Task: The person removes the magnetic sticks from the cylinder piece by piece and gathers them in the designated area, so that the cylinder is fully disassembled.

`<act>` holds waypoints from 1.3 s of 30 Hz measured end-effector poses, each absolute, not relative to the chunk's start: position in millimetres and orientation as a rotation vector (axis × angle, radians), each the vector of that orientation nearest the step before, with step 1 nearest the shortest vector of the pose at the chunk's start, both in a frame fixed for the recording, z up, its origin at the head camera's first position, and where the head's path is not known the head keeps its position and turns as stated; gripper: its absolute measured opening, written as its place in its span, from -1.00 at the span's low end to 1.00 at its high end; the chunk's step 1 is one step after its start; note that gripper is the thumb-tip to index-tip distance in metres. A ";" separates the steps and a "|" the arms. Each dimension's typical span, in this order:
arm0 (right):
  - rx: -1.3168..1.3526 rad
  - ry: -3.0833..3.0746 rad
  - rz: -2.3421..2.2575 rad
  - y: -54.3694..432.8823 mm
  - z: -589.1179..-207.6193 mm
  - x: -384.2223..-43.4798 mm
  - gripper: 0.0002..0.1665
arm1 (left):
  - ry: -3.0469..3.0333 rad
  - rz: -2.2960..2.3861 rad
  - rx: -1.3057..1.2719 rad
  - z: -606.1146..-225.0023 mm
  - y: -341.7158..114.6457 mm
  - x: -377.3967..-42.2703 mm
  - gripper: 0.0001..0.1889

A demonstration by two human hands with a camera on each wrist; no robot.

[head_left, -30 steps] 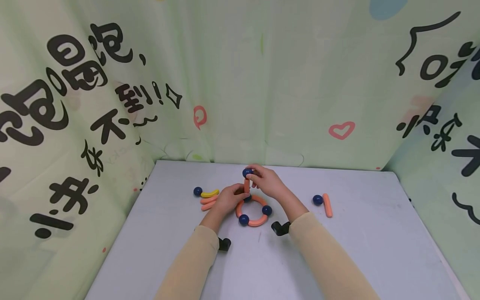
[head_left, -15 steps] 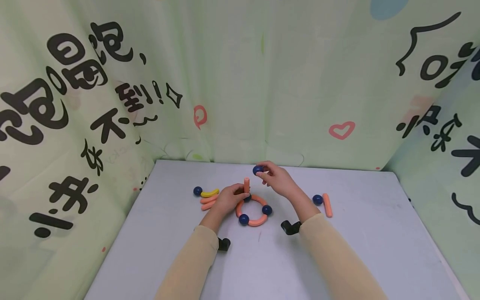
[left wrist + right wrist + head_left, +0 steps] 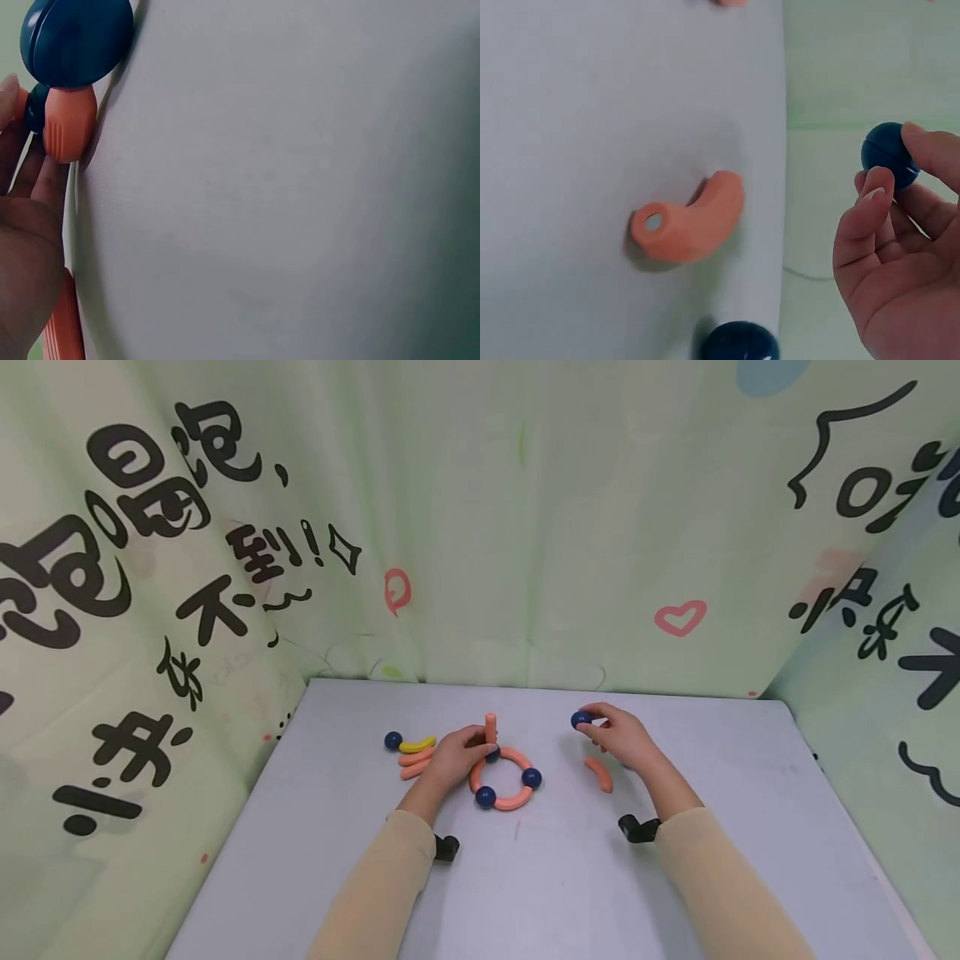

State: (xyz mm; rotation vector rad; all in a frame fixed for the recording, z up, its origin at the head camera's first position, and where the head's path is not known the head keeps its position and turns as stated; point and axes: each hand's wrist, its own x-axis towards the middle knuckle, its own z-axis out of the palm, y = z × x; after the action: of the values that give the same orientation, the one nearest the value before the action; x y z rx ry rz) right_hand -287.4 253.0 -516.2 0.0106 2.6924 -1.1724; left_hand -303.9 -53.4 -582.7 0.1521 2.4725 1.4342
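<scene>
In the head view my left hand (image 3: 455,757) grips the foot of an upright orange magnetic stick (image 3: 491,727), beside a dark blue ball (image 3: 492,754) in the ring. That ring of curved orange sticks (image 3: 513,803) and blue balls lies flat on the table. My right hand (image 3: 624,739) pinches another blue ball (image 3: 581,719) between thumb and fingers, away to the right of the ring. Below it on the table lies a loose curved orange stick (image 3: 598,774), its round metal end showing in the right wrist view. The left wrist view shows the fingers (image 3: 46,180) only partly.
Left of the left hand are a blue ball (image 3: 393,741), a curved yellow stick (image 3: 417,746) and orange sticks (image 3: 415,765). A further blue ball (image 3: 739,343) sits low in the right wrist view. A printed curtain (image 3: 465,527) stands behind the white table (image 3: 525,893).
The right hand has lifted its blue ball off the top of the upright stick and carried it right. The curved stick now shows; the ball and stick at right are now hidden. The left hand stays.
</scene>
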 end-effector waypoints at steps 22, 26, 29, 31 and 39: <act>0.022 2.738 -0.925 272.4 -556.1 -280.8 -0.46 | 2.485 1.429 0.143 -586.3 -51.8 -303.9 -0.61; 0.024 2.743 -0.923 271.9 -556.8 -280.3 -0.46 | 2.494 1.424 0.140 -585.5 -50.6 -303.8 -0.62; 0.025 2.745 -0.935 271.8 -556.2 -279.1 -0.44 | 2.495 1.427 0.141 -585.2 -50.2 -303.4 -0.62; 0.020 2.751 -0.951 270.9 -554.4 -278.2 -0.43 | 2.493 1.433 0.144 -585.2 -50.3 -303.2 -0.62; -0.007 2.786 -1.005 251.6 -534.2 -280.5 -0.46 | 2.507 1.434 0.142 -587.9 -50.3 -304.3 -0.58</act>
State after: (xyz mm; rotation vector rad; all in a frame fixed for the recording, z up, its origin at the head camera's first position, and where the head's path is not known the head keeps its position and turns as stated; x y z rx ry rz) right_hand -280.5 251.6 -534.2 -0.0074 2.7865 -1.0048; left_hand -304.3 -50.3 -587.9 0.1415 2.5071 1.4340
